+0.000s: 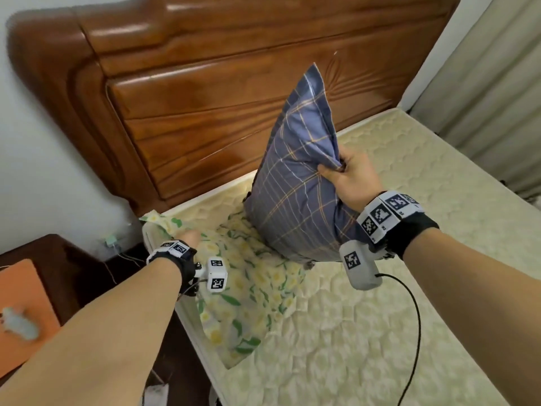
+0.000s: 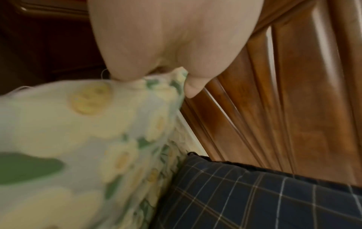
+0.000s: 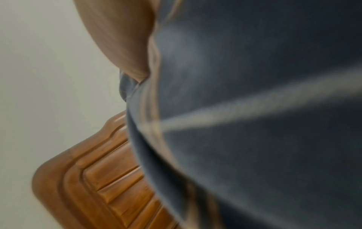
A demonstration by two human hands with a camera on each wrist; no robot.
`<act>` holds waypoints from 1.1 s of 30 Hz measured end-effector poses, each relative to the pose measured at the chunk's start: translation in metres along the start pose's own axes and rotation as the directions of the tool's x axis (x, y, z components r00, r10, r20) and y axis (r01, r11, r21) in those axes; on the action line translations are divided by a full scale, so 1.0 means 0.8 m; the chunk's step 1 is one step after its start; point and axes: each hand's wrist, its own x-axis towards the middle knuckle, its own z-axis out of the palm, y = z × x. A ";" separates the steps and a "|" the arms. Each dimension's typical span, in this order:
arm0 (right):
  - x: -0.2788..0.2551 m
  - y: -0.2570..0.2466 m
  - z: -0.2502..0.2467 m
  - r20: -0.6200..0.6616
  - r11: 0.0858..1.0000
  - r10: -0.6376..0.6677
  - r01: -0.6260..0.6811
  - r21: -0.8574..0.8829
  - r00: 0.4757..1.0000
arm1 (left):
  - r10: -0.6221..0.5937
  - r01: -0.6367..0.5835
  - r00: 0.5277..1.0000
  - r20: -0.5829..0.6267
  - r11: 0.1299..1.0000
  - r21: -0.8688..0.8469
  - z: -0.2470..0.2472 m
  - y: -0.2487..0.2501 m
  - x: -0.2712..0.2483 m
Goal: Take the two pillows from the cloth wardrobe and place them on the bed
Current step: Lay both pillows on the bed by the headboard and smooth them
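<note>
A blue plaid pillow (image 1: 295,183) stands on end on the mattress (image 1: 380,332) near the headboard, with one lower corner on the floral pillow. My right hand (image 1: 344,171) grips a bunch of its fabric at the right edge; the same pillow (image 3: 254,124) fills the right wrist view. A floral pillow (image 1: 240,285) with yellow flowers and green leaves lies flat at the bed's left edge. My left hand (image 1: 187,237) pinches its far corner; the left wrist view shows thumb and fingers closed on that pillow (image 2: 94,139), with the plaid pillow (image 2: 254,198) beside it.
A carved wooden headboard (image 1: 234,92) rises behind the pillows against a white wall. A dark nightstand (image 1: 44,288) with an orange item stands left of the bed. Curtains (image 1: 483,83) hang at the right. A cable (image 1: 415,332) trails from my right wrist over the mattress.
</note>
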 end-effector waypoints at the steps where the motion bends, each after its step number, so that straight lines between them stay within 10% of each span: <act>1: 0.010 0.002 -0.003 -0.014 0.999 0.023 -0.023 -0.027 1.000 | -0.044 0.045 0.998 0.045 0.998 -0.033 -0.001 0.000 0.021; 12: 0.048 -0.060 -0.068 -0.081 0.999 -0.044 0.045 0.005 0.996 | 0.188 -0.144 0.975 0.120 0.942 -0.304 -0.031 0.152 -0.034; 16: 0.054 -0.067 -0.101 -0.161 0.990 -0.071 0.090 0.112 0.984 | 0.123 -0.002 0.982 0.145 0.769 -0.639 0.000 0.112 0.110; 21: 0.072 -0.058 -0.113 -0.180 0.973 -0.054 0.092 0.211 0.982 | 0.085 -0.050 0.996 0.011 0.680 -0.732 -0.056 0.126 -0.090; 26: 0.113 -0.045 -0.093 -0.081 0.953 -0.031 0.054 0.300 0.996 | -0.114 0.027 0.993 -0.026 0.441 -0.897 -0.050 0.045 -0.070; 33: 0.185 0.043 -0.066 0.090 0.909 0.099 -0.127 0.397 0.991 | -0.178 0.084 0.984 0.023 0.345 -0.935 -0.020 0.017 -0.041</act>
